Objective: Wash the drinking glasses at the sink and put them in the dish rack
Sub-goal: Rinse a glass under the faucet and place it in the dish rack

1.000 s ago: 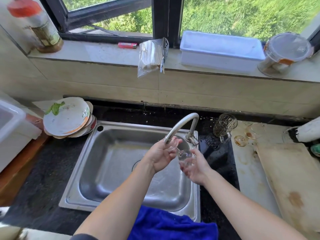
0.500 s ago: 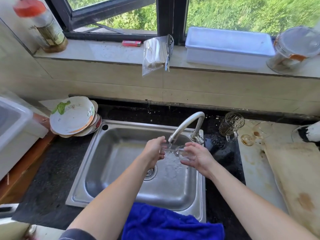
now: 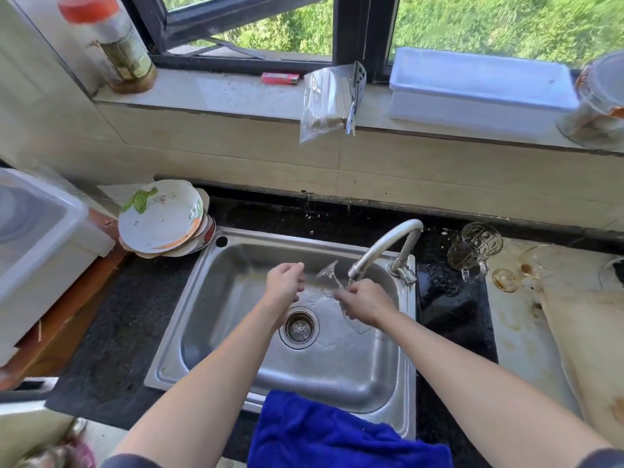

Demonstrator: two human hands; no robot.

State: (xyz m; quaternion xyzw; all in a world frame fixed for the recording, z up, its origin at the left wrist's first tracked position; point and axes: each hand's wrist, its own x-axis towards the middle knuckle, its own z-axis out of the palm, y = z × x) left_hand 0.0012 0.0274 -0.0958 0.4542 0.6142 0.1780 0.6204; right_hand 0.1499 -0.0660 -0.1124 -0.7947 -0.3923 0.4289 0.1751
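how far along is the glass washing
Done: no washed glass shows set aside yet. In hand: the right hand grips a clear stemmed glass base up by the steel faucet spout; the left hand hovers beside it. Left: the patterned glass mug and the stained stemmed glass on the counter.
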